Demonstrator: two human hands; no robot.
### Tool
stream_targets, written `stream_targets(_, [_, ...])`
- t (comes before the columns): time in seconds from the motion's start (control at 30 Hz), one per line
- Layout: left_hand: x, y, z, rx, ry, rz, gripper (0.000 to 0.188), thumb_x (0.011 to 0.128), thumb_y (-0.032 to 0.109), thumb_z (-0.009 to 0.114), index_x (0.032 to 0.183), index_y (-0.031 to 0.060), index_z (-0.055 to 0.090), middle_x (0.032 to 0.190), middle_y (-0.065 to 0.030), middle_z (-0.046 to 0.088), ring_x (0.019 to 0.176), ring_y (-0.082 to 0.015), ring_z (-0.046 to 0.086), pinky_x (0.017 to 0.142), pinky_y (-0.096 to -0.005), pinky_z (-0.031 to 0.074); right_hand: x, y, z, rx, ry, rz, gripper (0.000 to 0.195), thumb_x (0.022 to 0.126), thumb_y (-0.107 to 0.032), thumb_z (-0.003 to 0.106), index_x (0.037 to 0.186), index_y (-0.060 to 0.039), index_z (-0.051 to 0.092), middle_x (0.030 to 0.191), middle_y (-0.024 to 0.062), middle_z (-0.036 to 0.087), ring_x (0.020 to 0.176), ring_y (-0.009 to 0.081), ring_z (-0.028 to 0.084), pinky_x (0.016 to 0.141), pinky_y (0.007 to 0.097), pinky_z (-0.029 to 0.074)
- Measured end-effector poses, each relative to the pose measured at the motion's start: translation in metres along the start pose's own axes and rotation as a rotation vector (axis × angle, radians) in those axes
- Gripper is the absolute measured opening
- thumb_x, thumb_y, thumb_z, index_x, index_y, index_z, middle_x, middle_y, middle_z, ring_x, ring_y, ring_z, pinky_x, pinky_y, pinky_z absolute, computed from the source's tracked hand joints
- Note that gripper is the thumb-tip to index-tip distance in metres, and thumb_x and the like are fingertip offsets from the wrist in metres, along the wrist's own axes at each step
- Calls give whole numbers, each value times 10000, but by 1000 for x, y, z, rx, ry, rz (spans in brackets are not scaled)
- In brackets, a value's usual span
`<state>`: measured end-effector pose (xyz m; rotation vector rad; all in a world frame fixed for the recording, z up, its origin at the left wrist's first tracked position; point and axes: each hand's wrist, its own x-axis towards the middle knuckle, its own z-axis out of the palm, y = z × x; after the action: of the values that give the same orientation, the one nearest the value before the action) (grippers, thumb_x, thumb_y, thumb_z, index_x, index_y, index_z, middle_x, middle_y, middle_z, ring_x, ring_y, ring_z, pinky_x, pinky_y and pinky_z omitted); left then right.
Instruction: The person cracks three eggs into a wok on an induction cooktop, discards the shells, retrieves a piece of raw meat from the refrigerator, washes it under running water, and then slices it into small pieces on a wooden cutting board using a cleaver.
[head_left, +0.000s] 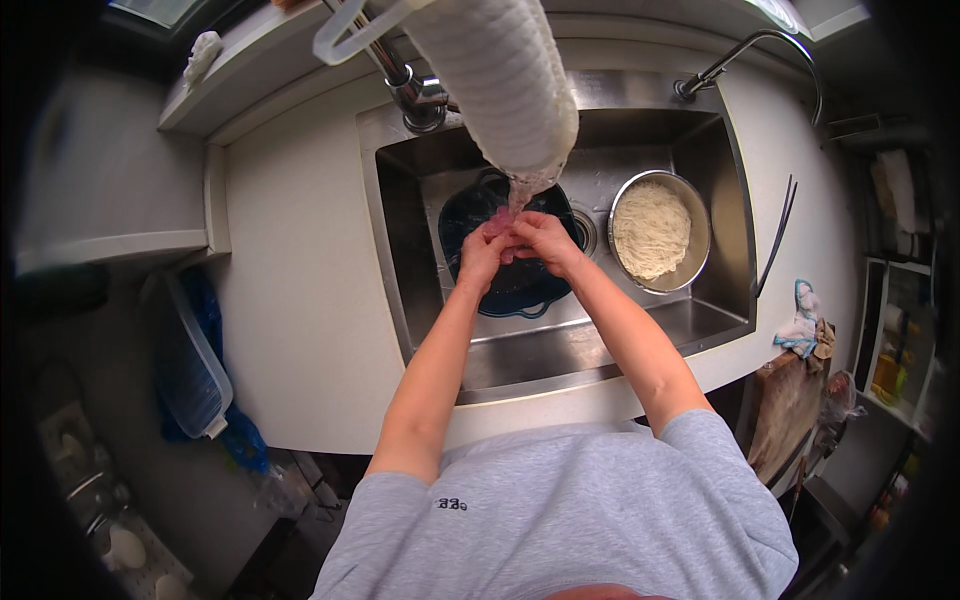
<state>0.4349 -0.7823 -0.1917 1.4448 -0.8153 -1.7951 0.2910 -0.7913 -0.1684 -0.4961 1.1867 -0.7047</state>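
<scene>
A soft pink piece of food (499, 223), perhaps raw meat, is held between my two hands over a dark teal basin (517, 304) in the stainless steel sink (540, 369). My left hand (482, 259) grips it from the left side. From the right, the fingers of my right hand (546, 241) meet it, partly overlapping the left fingertips. Water (519, 196) pours onto the piece from a white ribbed sleeve (502, 82) hanging just above. The fingers cover part of the food.
Right of the basin, a metal bowl (703, 259) holds pale noodle-like strands (651, 229). A chrome faucet (421, 105) rises behind the sink, and a thin curved tap (780, 36) stands at back right. Black chopsticks (777, 236) and a cloth (802, 322) lie on the right counter.
</scene>
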Motion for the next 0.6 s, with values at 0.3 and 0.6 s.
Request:
stream_targets(0.3, [4, 10, 16, 71, -78, -41, 191, 847, 25, 560, 1017, 59, 639, 812, -14, 633, 641, -86, 560, 525, -227, 434, 12, 16, 8, 63, 127, -48, 311, 953, -311, 519, 1067, -27, 574, 775, 49, 625, 592, 118, 588, 475, 228, 470])
stream_targets(0.6, [10, 11, 23, -151, -124, -184, 323, 850, 155, 660, 1154, 54, 619, 983, -12, 658, 853, -137, 624, 734, -257, 506, 6, 11, -27, 170, 120, 115, 303, 980, -365, 447, 1103, -126, 586, 1006, 13, 631, 863, 148, 611, 658, 317, 499])
